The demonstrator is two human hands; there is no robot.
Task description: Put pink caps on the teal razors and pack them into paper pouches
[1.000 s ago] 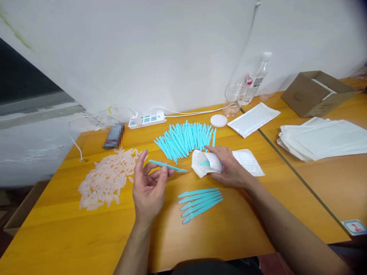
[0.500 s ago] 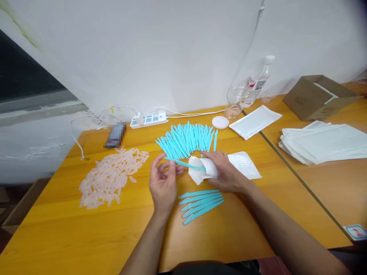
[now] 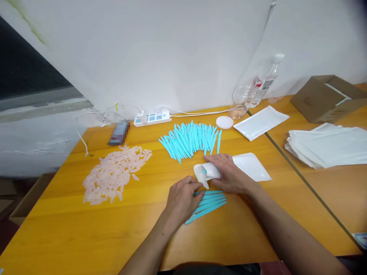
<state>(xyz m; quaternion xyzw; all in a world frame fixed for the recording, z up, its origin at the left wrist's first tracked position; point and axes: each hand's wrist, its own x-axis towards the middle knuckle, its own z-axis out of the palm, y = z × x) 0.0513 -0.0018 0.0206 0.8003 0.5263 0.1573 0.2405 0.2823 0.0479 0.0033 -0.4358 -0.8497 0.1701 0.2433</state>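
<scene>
Looks softly lit; shines palely near the front edge of the worktop, shades beneath the right hand, breaks into mosaic over the device near the far left corner.

The left grip and right grip are bare human hands, ungloved. The left forearm and right forearm are uncovered too, both slender and narrowing toward the wrist; a small dark spot marks the left. Black or very dark clothing shows at the body, its cut unclear.
</scene>
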